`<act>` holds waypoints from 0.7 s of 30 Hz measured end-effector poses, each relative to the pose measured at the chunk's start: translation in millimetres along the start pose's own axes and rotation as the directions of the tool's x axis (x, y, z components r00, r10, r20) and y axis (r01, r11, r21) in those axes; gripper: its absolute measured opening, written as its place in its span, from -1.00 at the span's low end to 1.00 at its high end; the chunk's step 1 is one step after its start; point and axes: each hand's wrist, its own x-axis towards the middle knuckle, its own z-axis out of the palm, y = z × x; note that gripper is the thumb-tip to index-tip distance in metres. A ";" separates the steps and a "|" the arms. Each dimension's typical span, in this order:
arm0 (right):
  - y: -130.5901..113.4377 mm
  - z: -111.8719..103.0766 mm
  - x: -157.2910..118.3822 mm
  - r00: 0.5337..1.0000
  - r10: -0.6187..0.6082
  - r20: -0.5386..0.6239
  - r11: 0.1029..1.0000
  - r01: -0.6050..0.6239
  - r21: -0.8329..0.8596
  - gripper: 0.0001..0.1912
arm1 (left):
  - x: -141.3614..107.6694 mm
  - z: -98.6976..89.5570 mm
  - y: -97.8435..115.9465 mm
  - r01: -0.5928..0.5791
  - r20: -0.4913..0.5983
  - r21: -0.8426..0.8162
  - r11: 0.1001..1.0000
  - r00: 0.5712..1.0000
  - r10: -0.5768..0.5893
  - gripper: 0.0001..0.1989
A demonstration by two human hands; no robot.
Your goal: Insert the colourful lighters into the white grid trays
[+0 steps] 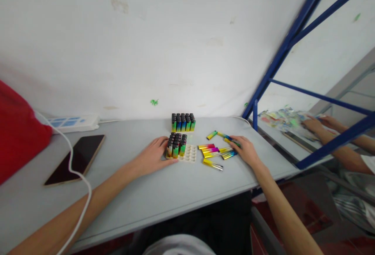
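Note:
Several upright lighters point(175, 145) with black tops fill the left part of a white tray point(191, 154); the holes on its right side show. My left hand point(155, 154) is around the tray's left side, thumb along the front edge, fingers curved against the lighters. Behind the tray stands a block of upright lighters point(183, 123). To the right, several shiny coloured lighters point(211, 150) lie loose on the table. My right hand point(245, 151) is at their right end, its fingers closed on a lighter point(234, 143) with a green end.
A phone point(76, 159) lies at the left, with a white cable point(70, 157) crossing over it. A power strip point(74, 123) and a red cloth point(20, 130) are behind. Blue metal bars point(272, 69) rise at the right; beyond them another person's hands point(315, 125) touch a colourful pile.

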 end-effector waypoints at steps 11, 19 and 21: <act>-26.0 4.4 7.4 0.995 -0.051 -0.090 0.995 0.058 0.081 -0.41 | 0.4 0.1 6.0 0.016 0.021 0.010 1.000 1.000 -0.016 -0.24; 5.4 -15.2 -12.7 0.992 0.086 -0.093 0.996 -0.083 0.034 -0.26 | 0.7 4.4 -0.1 0.019 0.010 0.001 1.000 1.000 -0.019 -0.22; 5.9 -15.5 -13.4 0.996 0.069 -0.058 0.997 -0.067 0.030 -0.32 | 1.2 4.5 -1.2 0.022 0.011 -0.011 1.000 1.000 -0.022 -0.21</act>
